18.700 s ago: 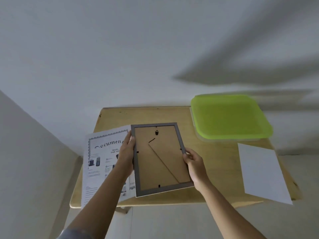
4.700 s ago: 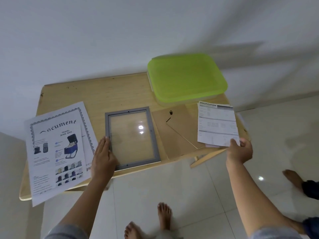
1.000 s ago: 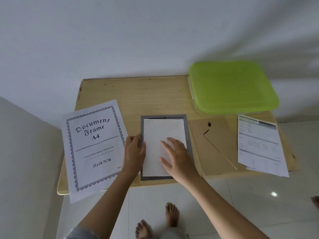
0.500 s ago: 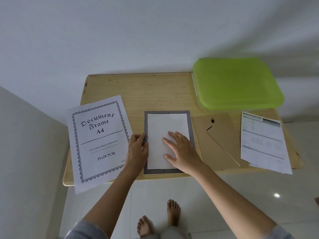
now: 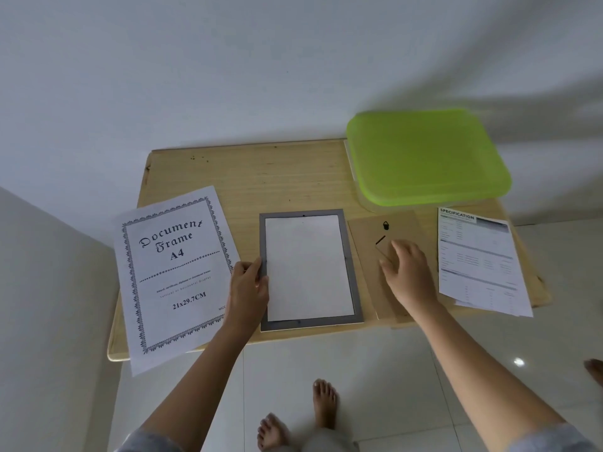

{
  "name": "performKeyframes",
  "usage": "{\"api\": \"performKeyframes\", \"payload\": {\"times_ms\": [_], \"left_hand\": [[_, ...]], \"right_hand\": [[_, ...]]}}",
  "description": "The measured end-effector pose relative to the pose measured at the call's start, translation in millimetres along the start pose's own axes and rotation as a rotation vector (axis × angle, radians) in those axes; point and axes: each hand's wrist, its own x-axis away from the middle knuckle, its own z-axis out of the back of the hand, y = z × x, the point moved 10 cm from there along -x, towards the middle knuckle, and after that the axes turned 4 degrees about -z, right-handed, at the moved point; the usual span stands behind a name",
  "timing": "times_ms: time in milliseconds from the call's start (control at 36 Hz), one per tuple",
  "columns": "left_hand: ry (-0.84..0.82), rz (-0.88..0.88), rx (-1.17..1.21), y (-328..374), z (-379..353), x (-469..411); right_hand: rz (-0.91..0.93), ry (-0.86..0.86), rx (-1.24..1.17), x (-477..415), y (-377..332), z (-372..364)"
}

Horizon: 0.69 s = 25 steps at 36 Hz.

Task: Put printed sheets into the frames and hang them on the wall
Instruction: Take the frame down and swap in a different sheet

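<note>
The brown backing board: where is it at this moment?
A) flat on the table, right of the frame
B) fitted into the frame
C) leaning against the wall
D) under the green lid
A: the backing board lies flat on the table beside the frame, under the right hand.

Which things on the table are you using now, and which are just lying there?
In use: grey rectangular picture frame; white paper sheet inside it; brown cardboard backing board; left hand; right hand.
Lying about: white bordered "Document Frame A4" sheet; white "Specification" sheets; green-lidded plastic box.
</note>
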Motion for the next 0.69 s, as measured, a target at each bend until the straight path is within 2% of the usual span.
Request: {"api": "performKeyframes", "payload": {"times_ms": [306, 500, 694], "left_hand": [[-0.011, 0.016, 0.013, 1.8, 0.3, 1.7], [-0.028, 0.046, 0.024, 1.4, 0.5, 1.9], [-0.063, 0.052, 0.012, 2.8, 0.6, 1.1]], "right_hand": [[0.024, 0.033, 0.156, -3.6, -4.2, 0.0], [0.114, 0.081, 0.099, 14.8, -31.9, 3.4], [0.2, 0.059, 0.047, 23.2, -76.5, 9.2]]}}
